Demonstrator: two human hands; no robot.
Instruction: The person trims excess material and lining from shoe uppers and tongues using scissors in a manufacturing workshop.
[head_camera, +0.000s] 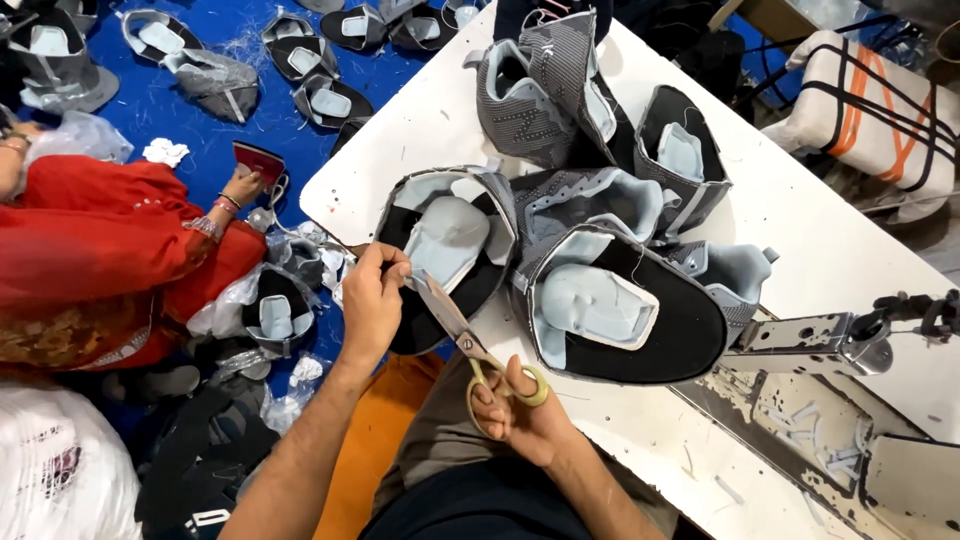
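Observation:
My left hand (372, 298) pinches the edge of a grey and black shoe upper (445, 245) that hangs over the near edge of the white table (400, 130). My right hand (520, 412) grips scissors (470, 340) with yellow-green handles. The blades point up toward the upper's edge beside my left fingers. Another black and grey upper (620, 310) lies just right of the scissors. Several more uppers (560, 90) are piled at the back of the table.
A metal sewing-machine part (830, 345) juts in at the right over a worn base. On the blue floor at the left sits a person in red (100, 250) holding a piece, with several uppers (300, 70) scattered around. A striped cushion (880, 100) is at the top right.

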